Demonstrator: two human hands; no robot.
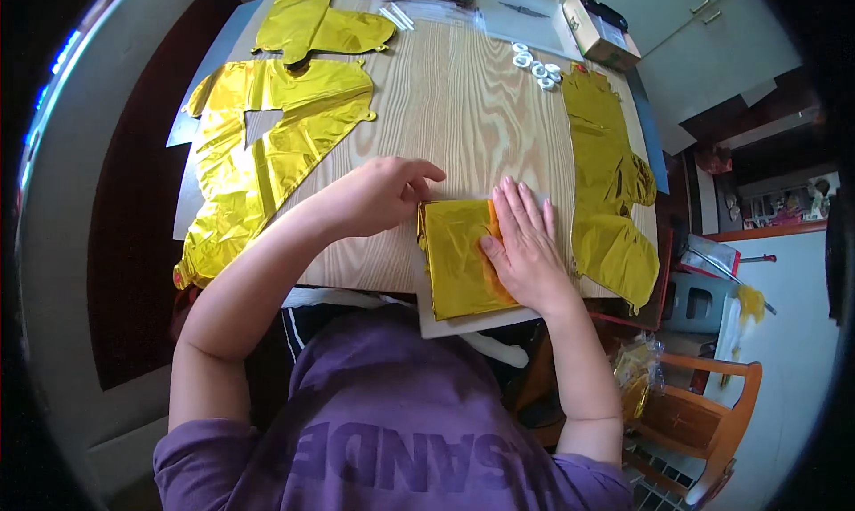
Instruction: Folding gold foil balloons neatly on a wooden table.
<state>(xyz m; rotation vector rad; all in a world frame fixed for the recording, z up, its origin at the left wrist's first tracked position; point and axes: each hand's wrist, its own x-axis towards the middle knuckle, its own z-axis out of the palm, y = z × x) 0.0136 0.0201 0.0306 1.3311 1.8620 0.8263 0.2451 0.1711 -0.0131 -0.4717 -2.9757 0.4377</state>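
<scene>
A gold foil balloon (459,266), folded into a flat square, lies on a pale board (436,328) at the near edge of the table. My right hand (527,248) rests flat on its right side, fingers stretched toward the far edge and thumb out across the foil. Close to the square's far left corner hovers my left hand (389,193), its index finger reaching out and the other fingers bent. I see nothing held in it. Unfolded flat gold foil balloons lie on the left (254,155), far left (321,21) and right (601,173) of the table.
White ribbon rolls (537,66) sit toward the back right, near a cardboard box (601,32). Several white sticks (397,16) and clear plastic sheets lie at the back of the wooden table (436,93). A wooden chair (704,413) with a clear bag stands at the lower right.
</scene>
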